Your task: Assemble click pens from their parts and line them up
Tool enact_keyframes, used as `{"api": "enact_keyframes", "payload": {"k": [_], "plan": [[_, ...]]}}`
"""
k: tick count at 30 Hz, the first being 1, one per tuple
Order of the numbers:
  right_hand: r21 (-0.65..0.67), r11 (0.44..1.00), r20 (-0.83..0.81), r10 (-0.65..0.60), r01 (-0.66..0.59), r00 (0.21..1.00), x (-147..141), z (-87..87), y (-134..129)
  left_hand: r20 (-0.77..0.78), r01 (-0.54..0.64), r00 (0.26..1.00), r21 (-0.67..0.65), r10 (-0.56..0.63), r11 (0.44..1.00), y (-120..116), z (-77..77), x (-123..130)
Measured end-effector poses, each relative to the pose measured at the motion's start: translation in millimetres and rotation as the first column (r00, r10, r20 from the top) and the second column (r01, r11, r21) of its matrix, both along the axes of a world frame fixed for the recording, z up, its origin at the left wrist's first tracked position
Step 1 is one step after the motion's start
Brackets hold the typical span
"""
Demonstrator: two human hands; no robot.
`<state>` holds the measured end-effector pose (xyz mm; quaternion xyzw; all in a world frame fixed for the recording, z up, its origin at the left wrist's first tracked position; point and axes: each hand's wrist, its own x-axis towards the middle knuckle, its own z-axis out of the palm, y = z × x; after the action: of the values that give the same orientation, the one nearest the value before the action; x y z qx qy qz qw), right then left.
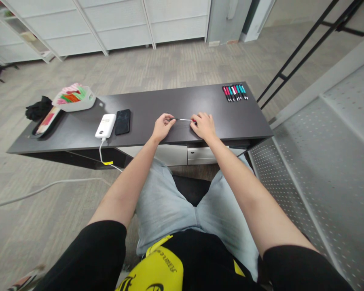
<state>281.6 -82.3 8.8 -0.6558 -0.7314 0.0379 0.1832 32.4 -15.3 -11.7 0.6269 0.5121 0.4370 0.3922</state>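
Note:
Over the front middle of the dark desk (157, 101), both my hands are at one slim pen refill (184, 119), dark toward the left and silvery toward the right. My left hand (162, 127) pinches the dark end between thumb and fingers. A small red pen part (194, 121) shows at the fingertips of my right hand (204, 125), which is closed around it where the silvery end meets it. Most of that red part is hidden under the fingers. At the far right lies a row of several pens (235, 92) in red, teal and white with dark grips.
Left of my hands lie a black phone (122, 122) and a white power bank (105, 126) with a cable (100, 151). Farther left are a white basket (79, 106) of colourful items, a black tray (50, 123) and a black cloth-like bundle (39, 107). A perforated panel (291, 194) stands at right.

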Motion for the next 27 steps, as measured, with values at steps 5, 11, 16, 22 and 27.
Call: {"api": "enact_keyframes", "payload": {"k": [5, 11, 16, 22, 27], "plan": [[0.018, 1.0, -0.022, 0.008, -0.008, 1.0, 2, -1.7, 1, 0.082, -0.019, 0.996, 0.006, 0.019, 1.0, 1, 0.2, -2], [0.011, 1.0, -0.044, -0.004, 0.005, 0.999, 2, 0.4, -1, 0.166, -0.083, 0.983, 0.009, 0.08, 0.997, 2, 0.6, -2], [0.003, 1.0, -0.033, -0.017, 0.017, 0.999, 2, 3.9, -1, 0.196, -0.164, 0.968, 0.011, 0.159, 0.986, 2, 2.0, -3], [0.012, 0.999, -0.067, -0.041, 0.042, 0.997, 2, 4.4, 0, 0.176, -0.273, 0.949, 0.038, 0.262, 0.961, 0, 1.8, -9], [0.024, 0.999, -0.099, -0.036, 0.038, 0.994, 3, -1.0, 4, 0.094, -0.332, 0.942, 0.136, 0.322, 0.933, 10, 5.5, -12]]}}
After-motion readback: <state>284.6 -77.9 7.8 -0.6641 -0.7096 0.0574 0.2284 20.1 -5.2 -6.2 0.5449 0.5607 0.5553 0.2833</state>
